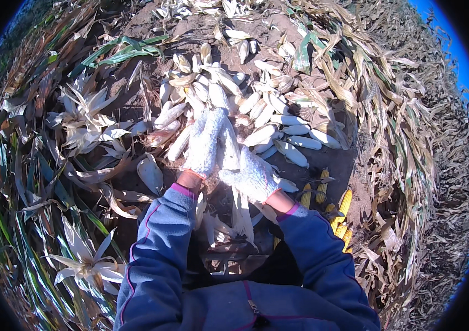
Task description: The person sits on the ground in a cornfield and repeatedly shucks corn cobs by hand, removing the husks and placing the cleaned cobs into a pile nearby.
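A pale, husk-covered ear of corn (pixel 228 144) lies between my two hands, which wear white knit gloves. My left hand (pixel 204 142) is closed along its left side, the fingertips pointing away from me. At its near end, my right hand (pixel 252 175) closes on the husk, the thumb reaching left across it. Long dry husk strips (pixel 241 218) hang below my right hand toward my lap. Just beyond my hands lies a pile of corn ears in pale husks (pixel 212 83). The undersides of my fingers are hidden.
More husked-in ears (pixel 295 140) lie to the right of the pile. Several bare yellow cobs (pixel 342 212) rest on the soil near my right forearm. Peeled husks (pixel 88 118) are scattered at left. Dry corn stalks (pixel 394 138) bank up on the right, greener leaves (pixel 0 215) on the left.
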`<state>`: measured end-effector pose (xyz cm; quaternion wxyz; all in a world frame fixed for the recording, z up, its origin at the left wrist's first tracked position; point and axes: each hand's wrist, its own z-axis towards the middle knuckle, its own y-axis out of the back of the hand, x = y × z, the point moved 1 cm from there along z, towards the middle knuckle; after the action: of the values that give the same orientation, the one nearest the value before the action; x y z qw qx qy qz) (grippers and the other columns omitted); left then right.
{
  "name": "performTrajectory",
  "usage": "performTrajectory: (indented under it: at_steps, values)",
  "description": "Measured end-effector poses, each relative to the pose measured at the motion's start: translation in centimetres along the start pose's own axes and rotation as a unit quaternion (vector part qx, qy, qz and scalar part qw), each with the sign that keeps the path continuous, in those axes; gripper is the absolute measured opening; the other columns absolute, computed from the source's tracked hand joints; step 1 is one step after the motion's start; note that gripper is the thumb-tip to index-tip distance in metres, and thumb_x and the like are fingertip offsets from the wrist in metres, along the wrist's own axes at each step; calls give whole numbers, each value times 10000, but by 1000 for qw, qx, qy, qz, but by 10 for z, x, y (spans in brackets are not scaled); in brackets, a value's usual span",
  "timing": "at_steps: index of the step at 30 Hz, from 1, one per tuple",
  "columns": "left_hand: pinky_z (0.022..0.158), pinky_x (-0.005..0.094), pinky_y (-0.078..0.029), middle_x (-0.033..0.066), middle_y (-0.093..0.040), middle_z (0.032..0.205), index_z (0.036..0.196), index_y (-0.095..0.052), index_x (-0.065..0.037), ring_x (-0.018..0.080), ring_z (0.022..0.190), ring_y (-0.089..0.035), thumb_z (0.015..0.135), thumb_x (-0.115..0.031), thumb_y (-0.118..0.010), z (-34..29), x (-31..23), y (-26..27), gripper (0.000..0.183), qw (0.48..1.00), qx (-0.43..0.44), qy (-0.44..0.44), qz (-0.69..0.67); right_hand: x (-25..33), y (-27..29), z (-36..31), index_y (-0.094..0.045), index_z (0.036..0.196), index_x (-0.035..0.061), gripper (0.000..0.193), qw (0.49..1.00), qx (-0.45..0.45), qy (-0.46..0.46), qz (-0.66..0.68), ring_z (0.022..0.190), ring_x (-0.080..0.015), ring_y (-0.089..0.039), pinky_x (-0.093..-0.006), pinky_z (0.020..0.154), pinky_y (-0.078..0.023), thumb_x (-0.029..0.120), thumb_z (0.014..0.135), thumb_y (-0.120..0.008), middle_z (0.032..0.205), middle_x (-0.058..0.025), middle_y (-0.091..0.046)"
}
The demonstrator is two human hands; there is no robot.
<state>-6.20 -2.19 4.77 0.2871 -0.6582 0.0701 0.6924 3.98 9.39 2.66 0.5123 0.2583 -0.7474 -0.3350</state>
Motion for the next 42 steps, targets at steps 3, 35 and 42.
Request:
performTrajectory:
  at_steps: [3,35,42]
  values:
    - [805,287,-458,40,-627,947,1050,-623,-26,114,874,-559,1016,-307,-437,6,10,4,339,998,-45,-11,49,-2,-3,2,-398,1293,6,806,1000,-3,24,-1,960,-421,-630,-477,825,-500,510,729,-679,1052,-271,-626]
    - [683,268,-500,83,-590,1105,1256,-529,-40,132,826,-581,884,-7,-558,23,29,53,375,978,-127,75,-148,-50,65,17,-586,1120,33,290,756,-215,34,618,884,-119,-630,-264,747,-526,269,953,-567,1002,-47,-647]
    - [977,320,-442,94,-591,1214,1252,-554,24,169,1095,-574,976,-242,-533,3,-3,11,383,998,61,-19,-10,-12,38,-11,-513,1276,8,420,879,5,133,458,1015,-126,-579,-282,893,-471,201,924,-636,1119,-39,-619]
